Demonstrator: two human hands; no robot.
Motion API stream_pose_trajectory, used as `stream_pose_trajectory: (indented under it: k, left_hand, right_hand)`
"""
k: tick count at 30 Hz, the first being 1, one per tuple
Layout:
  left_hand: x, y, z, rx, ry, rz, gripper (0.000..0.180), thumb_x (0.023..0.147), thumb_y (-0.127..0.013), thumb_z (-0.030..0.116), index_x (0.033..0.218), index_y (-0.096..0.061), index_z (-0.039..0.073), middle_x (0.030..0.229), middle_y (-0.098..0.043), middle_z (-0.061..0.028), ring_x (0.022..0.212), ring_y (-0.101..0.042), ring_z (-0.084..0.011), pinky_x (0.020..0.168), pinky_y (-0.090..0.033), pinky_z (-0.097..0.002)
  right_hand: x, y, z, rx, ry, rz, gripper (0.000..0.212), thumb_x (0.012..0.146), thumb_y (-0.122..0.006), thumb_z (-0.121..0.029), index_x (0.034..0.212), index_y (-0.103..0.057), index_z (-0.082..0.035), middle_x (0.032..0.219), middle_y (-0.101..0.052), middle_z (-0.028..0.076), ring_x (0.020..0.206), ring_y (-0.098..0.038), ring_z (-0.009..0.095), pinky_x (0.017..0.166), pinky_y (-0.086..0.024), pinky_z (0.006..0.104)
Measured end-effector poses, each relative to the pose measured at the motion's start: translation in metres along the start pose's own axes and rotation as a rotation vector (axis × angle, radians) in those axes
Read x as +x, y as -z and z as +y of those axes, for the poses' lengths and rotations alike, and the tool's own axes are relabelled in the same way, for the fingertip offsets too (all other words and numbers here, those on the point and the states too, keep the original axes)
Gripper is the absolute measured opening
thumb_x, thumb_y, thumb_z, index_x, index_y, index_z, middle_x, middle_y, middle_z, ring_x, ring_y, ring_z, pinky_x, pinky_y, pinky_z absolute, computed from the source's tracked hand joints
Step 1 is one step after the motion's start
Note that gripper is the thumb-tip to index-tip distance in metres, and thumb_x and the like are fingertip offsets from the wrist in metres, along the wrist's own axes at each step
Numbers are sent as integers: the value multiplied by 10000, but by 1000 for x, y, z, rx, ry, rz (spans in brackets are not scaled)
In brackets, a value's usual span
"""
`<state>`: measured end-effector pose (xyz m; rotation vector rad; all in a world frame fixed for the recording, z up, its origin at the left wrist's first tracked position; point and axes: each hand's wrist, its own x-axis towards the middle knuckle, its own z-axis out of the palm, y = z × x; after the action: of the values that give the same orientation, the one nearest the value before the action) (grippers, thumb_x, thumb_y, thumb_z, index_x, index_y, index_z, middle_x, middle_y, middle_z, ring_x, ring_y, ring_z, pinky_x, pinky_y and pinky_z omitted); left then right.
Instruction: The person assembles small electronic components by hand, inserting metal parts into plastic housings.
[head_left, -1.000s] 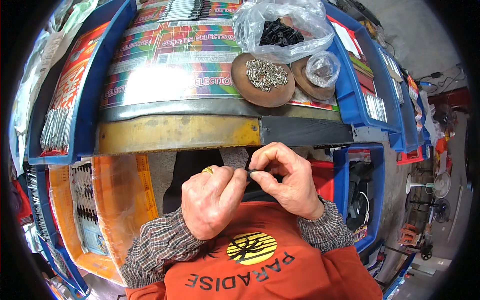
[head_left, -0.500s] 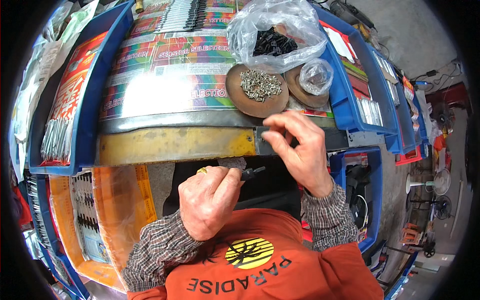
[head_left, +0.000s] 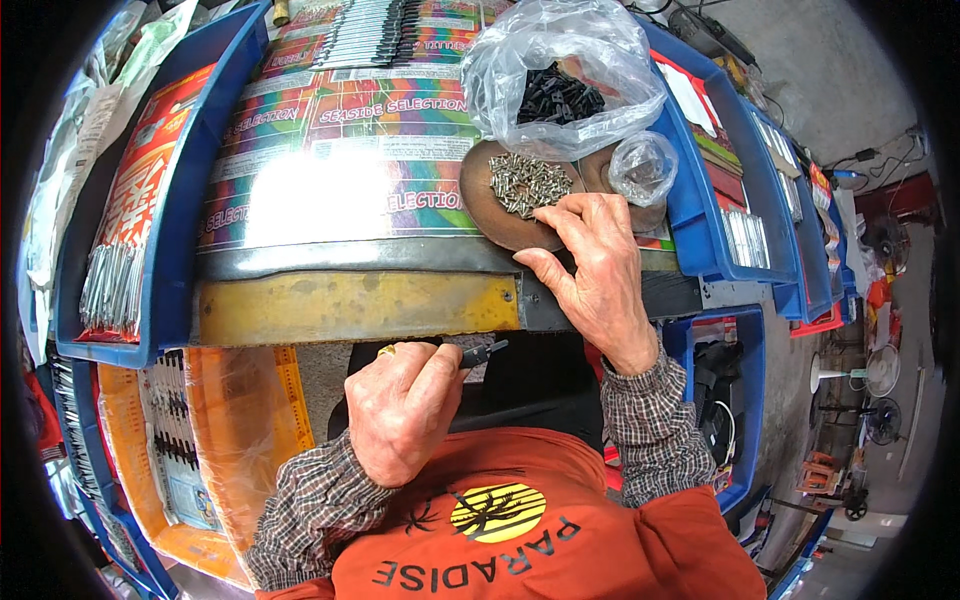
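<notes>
1. The fingers (head_left: 572, 225) of the right hand (head_left: 606, 272) stand apart, thumb and index leaving a wide gap; the index tip is at the near edge of a pile of small metal pieces (head_left: 528, 182); we cannot tell whether it touches any, and we see nothing held between the tips.
2. The left hand (head_left: 400, 405) grips 1 small dark piece (head_left: 484, 355) in its curled fingers, on the near side of the table (head_left: 350, 302); the piece juts out to the right, ending in a thin tip; we cannot tell how much lies hidden in the grip.
3. We see the metal pile in 1 brown dish (head_left: 495, 224); a 2nd brown dish (head_left: 594, 172) sits just beside it, with a small clear bag (head_left: 640, 166) on it; beyond, a large clear bag (head_left: 632, 60) holds many loose black pieces (head_left: 560, 95).
4. We judge the work to be well short of its end; 1 dark piece is in hand, while metal and black pieces are plentiful; farther up the table we see a row of slender dark-and-silver pieces (head_left: 368, 36); we cannot tell whether those are finished.
</notes>
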<state>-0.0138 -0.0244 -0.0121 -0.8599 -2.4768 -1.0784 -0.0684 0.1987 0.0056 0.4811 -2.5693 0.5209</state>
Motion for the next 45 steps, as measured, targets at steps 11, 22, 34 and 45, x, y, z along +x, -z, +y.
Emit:
stream_pose_trajectory:
  k: [11, 22, 34, 45]
  left_hand:
    - [0, 0, 0, -1, 4, 1, 245, 691, -728, -34, 906, -626, 21, 762, -602, -102, 650, -604, -268, 571, -481, -356]
    - [0, 2, 0, -19, -7, 0, 255, 676, -728, -2, 897, -609, 40, 723, -553, -77, 621, -565, -254, 539, -462, -359]
    - [3, 10, 7, -162, 132, -90, 209, 714, -728, -24, 891, -632, 29, 684, -550, -91, 567, -551, -244, 516, -433, -338]
    - [0, 5, 13, -102, 70, -90, 238, 676, -719, 5, 873, -594, 51, 692, -517, -89, 596, -564, -277, 510, -460, -385]
  right_hand:
    - [0, -2, 1, 119, -28, 2, 266, 742, -763, -187, 912, -662, -9, 908, -581, 103, 892, -512, 283, 796, -429, 401]
    - [1, 3, -3, 237, -77, -24, 59, 757, -666, -37, 805, -632, -36, 794, -583, 72, 815, -510, 251, 742, -412, 367]
    - [-37, 11, -51, 626, -6, -95, 109, 767, -693, -13, 833, -606, -18, 851, -641, 76, 823, -593, 238, 776, -472, 353]
    - [-50, 6, -55, 649, -17, -71, 182, 728, -692, 24, 862, -583, -35, 886, -622, 85, 848, -579, 270, 766, -472, 372]
